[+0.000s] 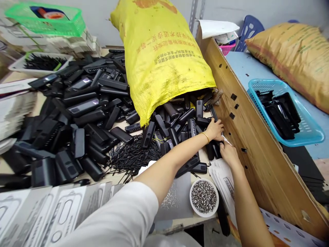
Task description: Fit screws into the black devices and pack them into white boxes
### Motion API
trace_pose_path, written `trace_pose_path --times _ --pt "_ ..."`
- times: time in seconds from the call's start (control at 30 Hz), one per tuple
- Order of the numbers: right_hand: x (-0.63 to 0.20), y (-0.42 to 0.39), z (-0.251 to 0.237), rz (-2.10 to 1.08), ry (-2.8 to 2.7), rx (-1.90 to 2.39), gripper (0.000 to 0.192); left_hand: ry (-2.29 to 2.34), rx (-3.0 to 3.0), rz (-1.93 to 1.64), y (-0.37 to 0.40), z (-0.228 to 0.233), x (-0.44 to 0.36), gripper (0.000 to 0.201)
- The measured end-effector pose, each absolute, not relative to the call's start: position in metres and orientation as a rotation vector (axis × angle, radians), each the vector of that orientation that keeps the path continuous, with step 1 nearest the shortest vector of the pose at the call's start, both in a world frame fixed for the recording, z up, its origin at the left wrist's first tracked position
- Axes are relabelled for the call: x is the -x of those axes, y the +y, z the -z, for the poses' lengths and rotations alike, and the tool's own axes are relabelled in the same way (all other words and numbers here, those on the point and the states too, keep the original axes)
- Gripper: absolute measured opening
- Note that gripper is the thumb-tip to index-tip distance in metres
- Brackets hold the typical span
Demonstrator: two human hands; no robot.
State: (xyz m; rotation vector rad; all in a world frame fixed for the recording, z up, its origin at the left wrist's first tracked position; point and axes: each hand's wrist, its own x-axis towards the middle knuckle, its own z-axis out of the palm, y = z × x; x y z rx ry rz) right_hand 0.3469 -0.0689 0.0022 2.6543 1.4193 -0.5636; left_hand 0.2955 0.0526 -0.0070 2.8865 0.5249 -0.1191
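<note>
My left hand (215,130), with a gold bangle at the wrist, reaches into the black plastic parts (199,109) beside the wooden board. Its fingers are curled, and what they grip is hidden. Close in front of it, my right hand (229,153) has its fingers closed at a small white piece, perhaps paper (226,140). The two hands nearly touch. Below the right hand lies a stack of white printed sleeves (223,175). A white bowl (218,203) filled with small metal pins stands nearer to me.
A yellow sack (167,58) lies open toward me, spilling black parts. Thin black strips (131,156) lie heaped at centre. A tall wooden board (257,144) borders the right side; beyond it sits a blue basket (308,137). Printed boxes (64,209) line the front left.
</note>
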Motion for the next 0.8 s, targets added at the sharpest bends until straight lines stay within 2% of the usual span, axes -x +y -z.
trace_pose_path --times 0.17,0.3,0.63,0.8 --pt "-0.349 -0.056 0.006 0.603 1.354 -2.689 0.049 0.693 -2.879 0.311 0.066 0.014 -0.271 0.054" --pt "-0.345 -0.047 0.009 0.591 1.293 -2.732 0.054 0.653 -2.885 0.307 0.066 0.016 -0.257 0.059" --pt "-0.339 -0.075 0.000 0.562 1.218 -2.620 0.039 0.350 -2.730 0.314 0.027 0.027 -0.287 0.037" --pt "-0.343 -0.080 -0.001 0.493 1.281 -2.582 0.039 0.303 -2.729 0.282 0.018 0.032 -0.296 0.036"
